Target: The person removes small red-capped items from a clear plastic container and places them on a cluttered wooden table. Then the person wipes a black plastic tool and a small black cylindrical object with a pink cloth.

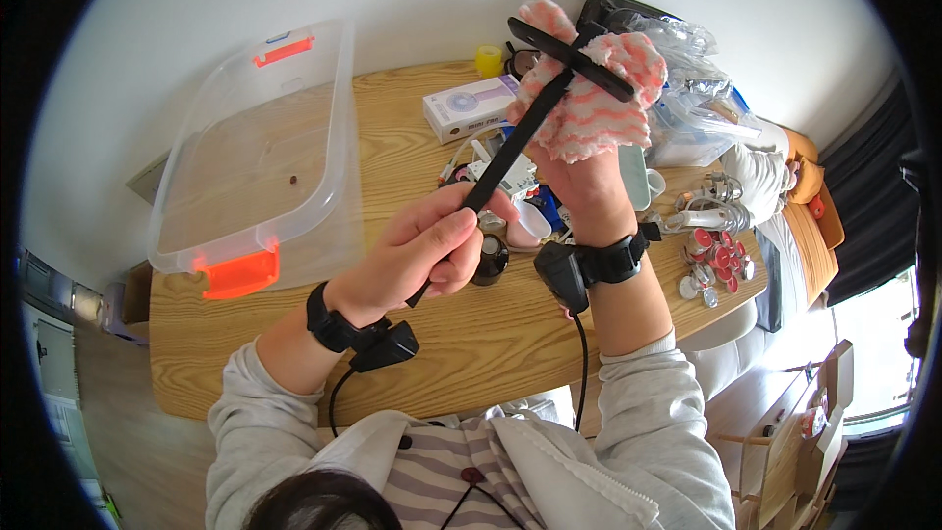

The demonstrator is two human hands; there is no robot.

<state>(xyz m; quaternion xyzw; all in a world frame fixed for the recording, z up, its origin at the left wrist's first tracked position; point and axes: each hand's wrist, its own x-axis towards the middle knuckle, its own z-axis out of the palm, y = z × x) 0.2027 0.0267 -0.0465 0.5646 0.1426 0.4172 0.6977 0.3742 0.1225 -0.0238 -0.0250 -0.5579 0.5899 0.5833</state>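
Note:
My left hand grips the lower part of a long black bar, which slants up to the right. Near its upper end a flat black crosspiece with rounded ends lies across it. A fluffy cloth with pink and white waves drapes over my right hand and hides most of its fingers. Through this cloth, my right hand holds the bar's top end behind the crosspiece. Both hands are raised above the wooden table. Each wrist wears a black strap with a small cabled device.
A clear plastic box with orange latches stands at the left. Behind my hands are a mini fan box, yellow tape and a dark round jar. At right lie red tealight candles, a coiled white cable and plastic bags.

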